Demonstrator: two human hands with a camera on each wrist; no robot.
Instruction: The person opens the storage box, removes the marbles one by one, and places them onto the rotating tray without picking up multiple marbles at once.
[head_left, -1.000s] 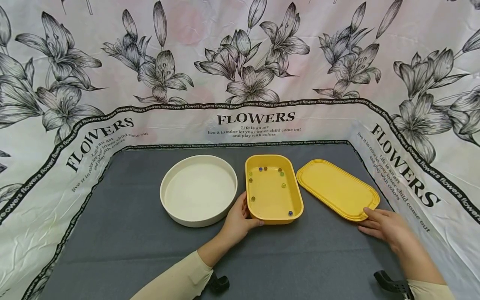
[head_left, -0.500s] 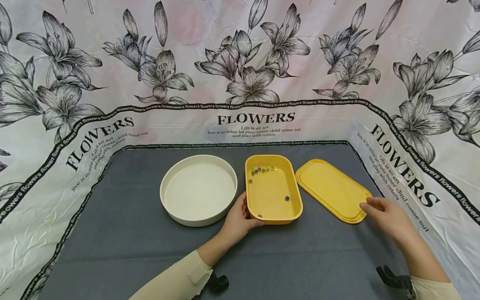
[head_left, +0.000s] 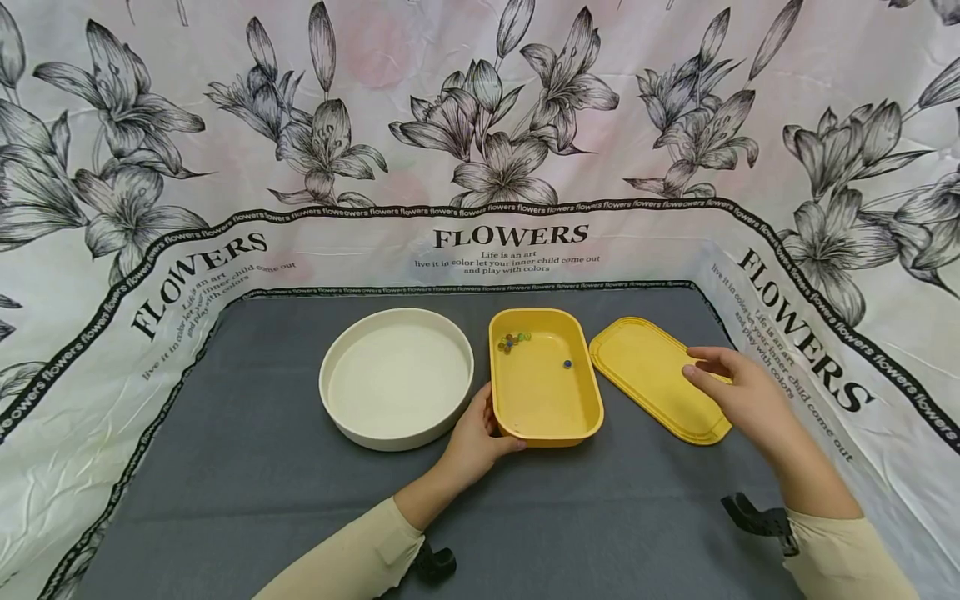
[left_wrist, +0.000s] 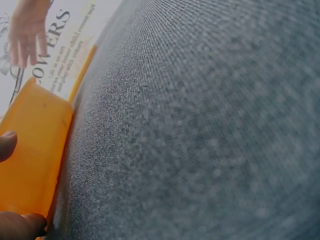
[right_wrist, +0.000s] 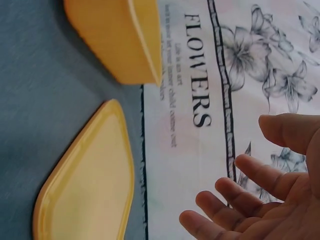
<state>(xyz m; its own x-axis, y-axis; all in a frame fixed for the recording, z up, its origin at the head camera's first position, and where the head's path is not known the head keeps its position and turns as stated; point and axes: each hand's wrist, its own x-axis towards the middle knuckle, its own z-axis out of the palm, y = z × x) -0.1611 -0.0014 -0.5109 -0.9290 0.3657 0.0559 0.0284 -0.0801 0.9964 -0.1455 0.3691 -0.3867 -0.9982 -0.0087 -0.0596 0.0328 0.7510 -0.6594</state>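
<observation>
My left hand (head_left: 472, 437) grips the front left corner of a yellow rectangular box (head_left: 543, 404), thumb at the front and fingers along the left side. In the left wrist view, fingertips press the orange-looking box wall (left_wrist: 32, 145). Several glass marbles (head_left: 513, 342) cluster at the box's back left, and a blue marble (head_left: 567, 364) lies apart. My right hand (head_left: 738, 392) hovers over the right part of the yellow lid (head_left: 645, 371). Seen from the right wrist, its fingers are spread and hold nothing, apart from the lid (right_wrist: 92, 175).
A round cream tray (head_left: 397, 379) stands left of the box, close to my left hand. Grey cloth (head_left: 300, 517) covers the table. A floral curtain (head_left: 517, 250) borders the back and sides.
My right hand has let go of the lid's corner and moved up and left above it. The lid shifted slightly left. Inside the box, the marbles rolled together toward the back left.
</observation>
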